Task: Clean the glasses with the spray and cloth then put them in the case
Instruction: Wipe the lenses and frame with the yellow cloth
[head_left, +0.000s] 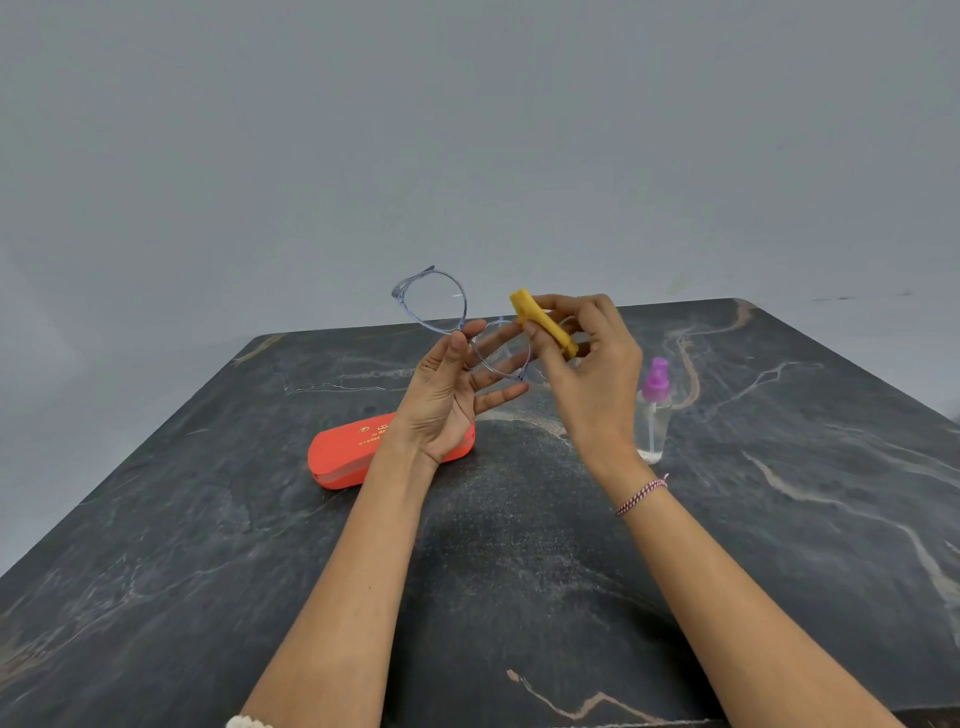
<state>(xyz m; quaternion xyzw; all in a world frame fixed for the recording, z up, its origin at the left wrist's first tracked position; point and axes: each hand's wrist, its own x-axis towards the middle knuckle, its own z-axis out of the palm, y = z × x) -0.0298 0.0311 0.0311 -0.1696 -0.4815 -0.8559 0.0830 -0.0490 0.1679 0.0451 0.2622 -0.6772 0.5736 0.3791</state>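
Observation:
Clear blue-tinted glasses (434, 301) are held up above the table, tilted, with one lens high at the left. My left hand (452, 395) pinches them near the bridge between thumb and fingers, palm facing me. My right hand (587, 364) pinches a folded yellow cloth (543, 322) against the lower right lens. An orange glasses case (337, 457) lies shut on the table below my left hand, partly hidden by my wrist. A clear spray bottle (655, 410) with a purple nozzle stands upright just right of my right wrist.
The dark marble table (208, 545) has its far edge just behind the hands and corners at the back left and right. A plain grey wall rises beyond it. A braided band circles my right wrist (641, 496).

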